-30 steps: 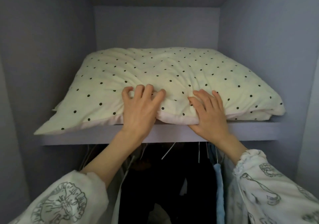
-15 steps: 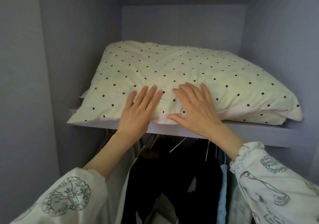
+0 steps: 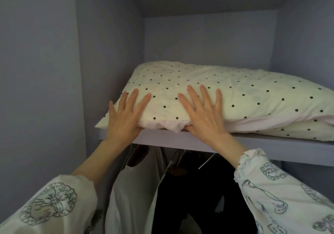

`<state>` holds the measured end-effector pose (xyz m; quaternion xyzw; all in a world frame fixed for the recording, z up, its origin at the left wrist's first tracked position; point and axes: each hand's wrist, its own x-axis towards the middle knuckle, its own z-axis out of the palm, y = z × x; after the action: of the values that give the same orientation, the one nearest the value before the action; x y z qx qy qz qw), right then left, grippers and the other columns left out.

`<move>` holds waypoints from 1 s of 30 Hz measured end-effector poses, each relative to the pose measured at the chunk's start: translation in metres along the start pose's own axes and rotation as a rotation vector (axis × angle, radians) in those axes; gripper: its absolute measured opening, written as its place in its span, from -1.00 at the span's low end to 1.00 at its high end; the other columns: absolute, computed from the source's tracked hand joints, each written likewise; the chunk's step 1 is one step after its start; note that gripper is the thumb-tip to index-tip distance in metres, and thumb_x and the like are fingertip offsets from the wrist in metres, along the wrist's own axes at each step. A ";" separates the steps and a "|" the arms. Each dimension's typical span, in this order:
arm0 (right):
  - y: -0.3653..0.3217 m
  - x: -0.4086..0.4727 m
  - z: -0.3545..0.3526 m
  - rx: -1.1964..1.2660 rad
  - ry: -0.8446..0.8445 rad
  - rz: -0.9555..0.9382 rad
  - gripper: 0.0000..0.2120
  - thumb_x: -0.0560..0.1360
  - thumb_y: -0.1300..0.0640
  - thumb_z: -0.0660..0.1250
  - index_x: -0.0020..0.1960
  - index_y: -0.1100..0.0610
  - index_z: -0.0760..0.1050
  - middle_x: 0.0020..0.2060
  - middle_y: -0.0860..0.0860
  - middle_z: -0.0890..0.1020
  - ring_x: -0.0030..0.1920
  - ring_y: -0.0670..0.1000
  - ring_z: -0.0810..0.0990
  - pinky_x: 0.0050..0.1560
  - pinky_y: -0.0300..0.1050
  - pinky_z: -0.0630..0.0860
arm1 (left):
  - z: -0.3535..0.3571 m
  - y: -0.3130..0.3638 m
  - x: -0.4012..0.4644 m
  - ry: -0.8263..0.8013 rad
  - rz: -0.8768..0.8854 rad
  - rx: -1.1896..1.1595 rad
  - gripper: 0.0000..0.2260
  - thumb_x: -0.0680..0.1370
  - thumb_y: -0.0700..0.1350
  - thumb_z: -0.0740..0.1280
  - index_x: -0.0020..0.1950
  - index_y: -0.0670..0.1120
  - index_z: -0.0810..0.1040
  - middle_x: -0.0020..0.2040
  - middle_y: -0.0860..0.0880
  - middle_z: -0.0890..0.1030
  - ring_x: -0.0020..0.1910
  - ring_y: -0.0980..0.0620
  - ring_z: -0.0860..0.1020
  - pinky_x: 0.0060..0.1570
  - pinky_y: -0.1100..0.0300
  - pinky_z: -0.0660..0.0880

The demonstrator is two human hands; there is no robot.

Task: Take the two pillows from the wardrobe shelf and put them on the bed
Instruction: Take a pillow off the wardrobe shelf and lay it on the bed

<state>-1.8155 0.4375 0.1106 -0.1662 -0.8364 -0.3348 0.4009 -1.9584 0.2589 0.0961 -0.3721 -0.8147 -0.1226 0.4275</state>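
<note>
Both hands are laid flat on the front edge of the top pillow (image 3: 226, 96), fingers spread, nothing clenched. Left hand (image 3: 124, 118) is pressed on the near left corner, w/ fingers (image 3: 132, 98) fanned up over the top and thumb tucked at the lower edge. Right hand (image 3: 202, 114) is set just beside it toward the middle, palm on the fabric, thumb hooked under the front fold where a bit of pale pink cloth is bunched.

Vs. half a sec ago: hands are spread further apart, the left one shifted out to the corner; a full sec ago the left fingers were curled into the fabric, now they are flattened. View is swung left too, so the pillow is seen more to the right and its far end is cut off by the frame edge.

Pillow is kept on the wardrobe shelf (image 3: 253, 145), front edge at the shelf lip. Cover is cream w/ small black dots, puffy and creased. Second pillow (image 3: 298, 131) of the same print is seen beneath it at right, flattened, only its front edge visible; a pale pink layer is seen between the two.

Clothes (image 3: 137, 194) are hung below the shelf. Sleeves (image 3: 282, 194) are white w/ line-drawn prints.
</note>
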 end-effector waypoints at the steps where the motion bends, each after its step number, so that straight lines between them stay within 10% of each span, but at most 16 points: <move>1: -0.006 0.002 -0.001 -0.018 0.002 -0.017 0.00 0.22 -0.19 0.49 0.49 -0.01 0.05 0.49 0.12 0.18 0.45 0.28 0.13 0.31 0.46 0.00 | 0.001 -0.003 0.002 0.005 0.002 -0.032 -0.24 0.43 -0.09 0.40 0.51 0.07 0.06 0.53 -0.16 0.09 0.47 -0.25 0.07 0.30 -0.37 0.14; 7: -0.026 0.010 -0.001 0.063 0.080 0.110 -0.29 0.13 0.27 0.47 0.25 0.04 0.39 0.26 0.12 0.47 0.32 0.25 0.36 0.26 0.43 0.15 | 0.008 0.009 0.005 0.102 0.000 -0.136 -0.41 0.46 -0.17 0.36 0.44 0.08 0.26 0.43 -0.11 0.30 0.35 -0.19 0.27 0.20 -0.20 0.22; 22: 0.033 -0.049 -0.036 0.327 0.319 0.005 -0.45 0.10 0.49 0.44 0.08 0.30 0.50 0.10 0.23 0.58 0.16 0.29 0.53 0.19 0.34 0.35 | -0.069 0.055 -0.039 0.427 0.322 -0.114 -0.55 0.35 -0.10 0.38 0.23 -0.06 0.46 0.10 -0.14 0.56 0.03 -0.14 0.44 -0.08 -0.04 0.32; 30: 0.050 -0.114 -0.029 0.306 0.320 -0.128 -0.65 0.21 0.52 0.38 -0.06 0.27 0.56 0.09 0.22 0.60 0.19 0.32 0.50 0.18 0.39 0.34 | -0.075 0.075 -0.066 0.020 0.491 -0.172 -0.46 0.53 0.26 0.03 0.47 0.08 0.22 0.48 -0.03 0.24 0.48 -0.07 0.14 0.38 -0.25 0.02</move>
<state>-1.7011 0.4524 0.0565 0.0049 -0.8122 -0.2506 0.5268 -1.8360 0.2395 0.0804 -0.5925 -0.6823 -0.0875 0.4192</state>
